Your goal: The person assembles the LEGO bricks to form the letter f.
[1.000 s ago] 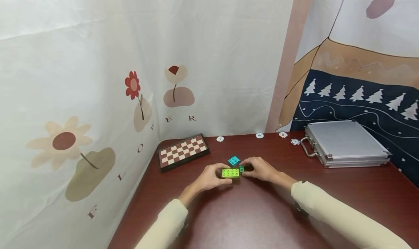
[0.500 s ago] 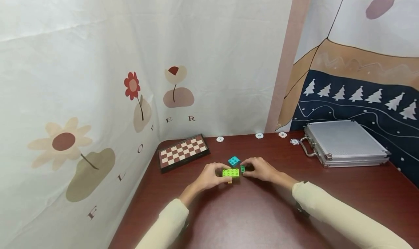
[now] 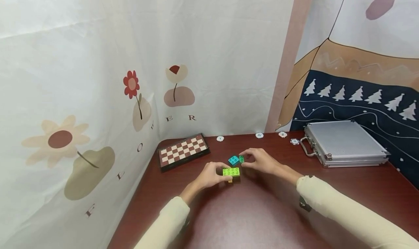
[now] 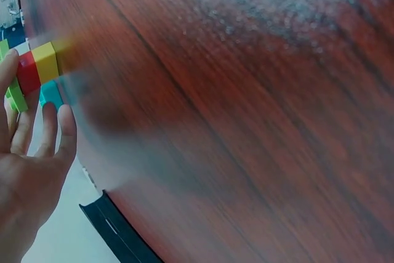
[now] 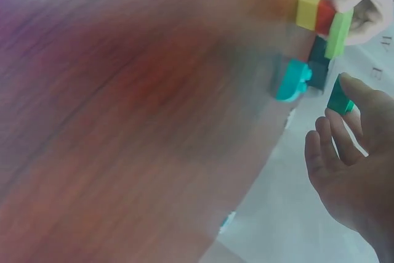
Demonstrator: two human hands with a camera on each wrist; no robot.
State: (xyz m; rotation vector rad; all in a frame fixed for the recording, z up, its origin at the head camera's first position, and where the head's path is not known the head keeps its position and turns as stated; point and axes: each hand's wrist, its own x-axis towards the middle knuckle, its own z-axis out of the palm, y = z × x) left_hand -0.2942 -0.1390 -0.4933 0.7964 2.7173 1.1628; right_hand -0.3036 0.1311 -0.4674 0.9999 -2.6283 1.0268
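My left hand (image 3: 208, 175) grips a lime-green building block (image 3: 231, 172) with studs on top. In the left wrist view a red block (image 4: 28, 73) and a yellow block (image 4: 47, 63) are joined beneath it in one stack. Thumb and fingers of my right hand (image 3: 260, 161) pinch a small dark green block (image 3: 241, 158), seen side-on as a dark green block (image 5: 339, 95) in the right wrist view. A turquoise block (image 3: 234, 160) with a rounded side sits on the table between the hands, just beyond the lime-green one and near the dark green one.
On the reddish-brown table (image 3: 222, 220), a checkered game board (image 3: 183, 152) lies at the back left. A silver case (image 3: 348, 143) stands at the right. Several round chips (image 3: 259, 135) lie along the back edge, by a printed cloth wall (image 3: 229, 78).
My right hand has moved away from me with the dark green block, which is now beside the turquoise one. My left hand stays nearly in place, its stack tilted slightly.
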